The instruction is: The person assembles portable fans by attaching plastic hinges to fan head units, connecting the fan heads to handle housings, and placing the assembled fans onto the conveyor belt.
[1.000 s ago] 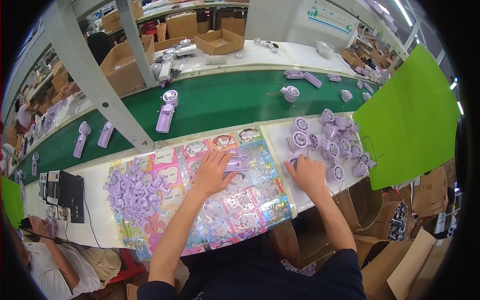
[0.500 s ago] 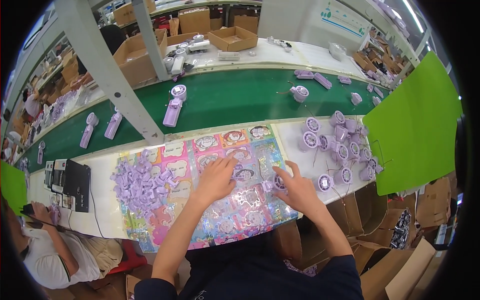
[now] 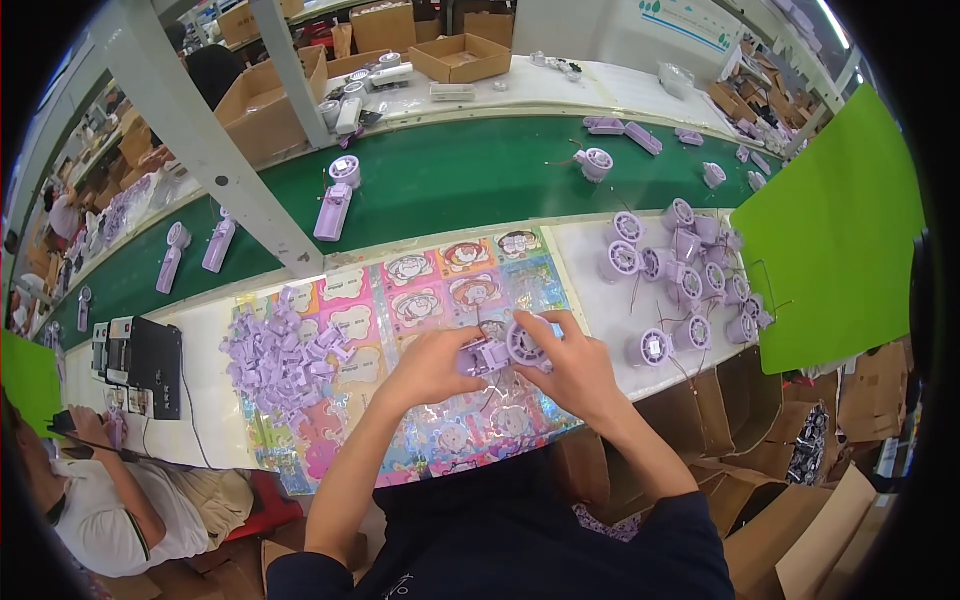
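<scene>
Over the colourful printed mat, my two hands are close together. My right hand is closed round a lilac round fan housing, its spoked face turned up. Between the thumb and fingers of my left hand is a small lilac plastic bracket, right beside the housing. Whether the two parts are joined is hard to see. Thin wires hang below them. Left of my left hand lies a heap of small lilac plastic parts on the mat.
Several lilac fan housings with loose wires stand at the right, before a green panel. Beyond the mat runs a green conveyor belt carrying lilac assemblies. A grey post rises at left, near a black device and a seated co-worker.
My right hand has moved left, lifting the fan housing to my left hand. My left hand, earlier spread over the mat, now grips the bracket. Belt assemblies at left have shifted slightly.
</scene>
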`<state>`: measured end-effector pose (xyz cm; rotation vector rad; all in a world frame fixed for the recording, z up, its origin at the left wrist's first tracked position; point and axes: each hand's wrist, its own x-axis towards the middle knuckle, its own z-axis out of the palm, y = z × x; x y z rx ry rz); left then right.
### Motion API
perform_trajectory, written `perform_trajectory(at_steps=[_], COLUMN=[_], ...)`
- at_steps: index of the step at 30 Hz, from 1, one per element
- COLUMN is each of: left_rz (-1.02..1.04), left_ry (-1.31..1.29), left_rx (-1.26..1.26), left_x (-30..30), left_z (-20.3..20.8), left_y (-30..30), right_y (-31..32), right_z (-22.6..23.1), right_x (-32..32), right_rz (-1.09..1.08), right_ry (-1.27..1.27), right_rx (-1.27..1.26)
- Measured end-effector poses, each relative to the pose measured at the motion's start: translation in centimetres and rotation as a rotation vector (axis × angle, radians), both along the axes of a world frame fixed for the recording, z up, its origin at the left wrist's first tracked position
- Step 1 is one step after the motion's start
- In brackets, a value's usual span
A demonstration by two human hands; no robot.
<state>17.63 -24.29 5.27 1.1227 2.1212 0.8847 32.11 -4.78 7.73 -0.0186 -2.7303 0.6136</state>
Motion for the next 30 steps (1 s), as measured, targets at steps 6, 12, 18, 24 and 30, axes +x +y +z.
perform_trajectory(at_steps=[6, 12, 18, 24, 30], left_rz=[0.031, 0.108, 0.195, 0.267, 0.382], left_ry=[0.050, -0.076, -0.167, -0.312, -0.242], left_rx=[0.121, 0.181, 0.262, 0.375, 0.326], left_x=[0.7, 0.9, 0.9, -1.5, -9.8], left_z=[-0.1, -0.8, -2.5, -3.8, -3.1], left_y=[0.0, 0.1, 0.5, 1.8, 5.1], right_y=[-1.0, -1.0, -0.2, 1.7, 5.0], right_z=[0.6, 0.5, 0.4, -1.9, -9.5], right_x=[0.3, 0.2, -0.3, -2.3, -2.3], right_rz=[0.001, -0.011, 0.054, 0.019, -0.319], right_ry=[-0.006, 0.002, 0.093, 0.059, 0.169], right_rx=[0.124, 0.176, 0.177, -0.060, -0.214])
